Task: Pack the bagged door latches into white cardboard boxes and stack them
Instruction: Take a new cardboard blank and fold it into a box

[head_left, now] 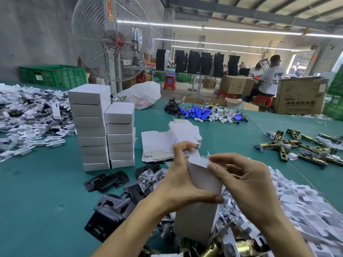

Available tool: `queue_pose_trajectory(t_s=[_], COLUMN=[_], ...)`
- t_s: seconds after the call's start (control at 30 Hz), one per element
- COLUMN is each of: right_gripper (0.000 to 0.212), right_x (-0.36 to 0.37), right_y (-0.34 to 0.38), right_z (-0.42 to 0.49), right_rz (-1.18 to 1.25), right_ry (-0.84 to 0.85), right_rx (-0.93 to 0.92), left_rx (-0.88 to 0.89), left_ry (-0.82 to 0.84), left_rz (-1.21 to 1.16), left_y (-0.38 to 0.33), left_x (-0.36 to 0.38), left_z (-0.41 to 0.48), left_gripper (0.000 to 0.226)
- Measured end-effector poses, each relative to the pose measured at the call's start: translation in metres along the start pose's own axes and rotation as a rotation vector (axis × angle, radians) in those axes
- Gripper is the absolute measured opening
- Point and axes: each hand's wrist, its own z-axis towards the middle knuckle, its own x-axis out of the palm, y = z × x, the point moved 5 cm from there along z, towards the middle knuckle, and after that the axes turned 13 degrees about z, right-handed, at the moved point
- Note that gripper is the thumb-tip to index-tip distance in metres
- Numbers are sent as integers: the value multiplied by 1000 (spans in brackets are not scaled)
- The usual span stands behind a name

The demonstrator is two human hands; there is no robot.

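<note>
Two stacks of closed white boxes stand just beside each other on the green table (pixel 37 191): tall stack (pixel 91 127) on the left, shorter stack (pixel 120 134) to its right, so a fair batch looks done. For now the current box (pixel 202 182) is held upright in front of the person, above the clutter near the table's front edge. Left hand (pixel 178 184) grips it round the middle, thumb pressed across the near face, fingers curled behind the top. Right hand (pixel 246 184) pinches the top flap w/ thumb & forefinger, other fingers loosely curled. Prob. the flap is being folded or tucked, i.e. the box is being formed or closed. Can't tell whether a latch is inside. Plenty left: flat box blanks (pixel 157 143) lie piled just beyond the hands, and brass latches (pixel 297 145), seemingly in clear bags, are spread at right w/ more at the bottom edge below the box. Also black plates (pixel 105 180), small screw bags (pixel 148 178) & a heap of white-carded parts (pixel 27 112) at far left. Approx. mid-job; this box not yet stacked.
</note>
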Motion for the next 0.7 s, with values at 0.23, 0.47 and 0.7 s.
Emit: queue_pose_trajectory(t_s=[0.23,0.47,0.7], right_gripper=[14,22,34], right_x=[-3,-6,-10], right_y=[2,0,1], right_z=[2,3,2], right_rz=[72,57,6], right_ry=[-38,-19,22], right_rx=[24,54,76], left_rx=[102,112,108], left_ry=[-48,-47,-50], left_rz=[113,145,185], left_y=[-10,-10,-11], left_x=[0,0,0], left_z=[-1,-2,-1], left_gripper=[99,94,87])
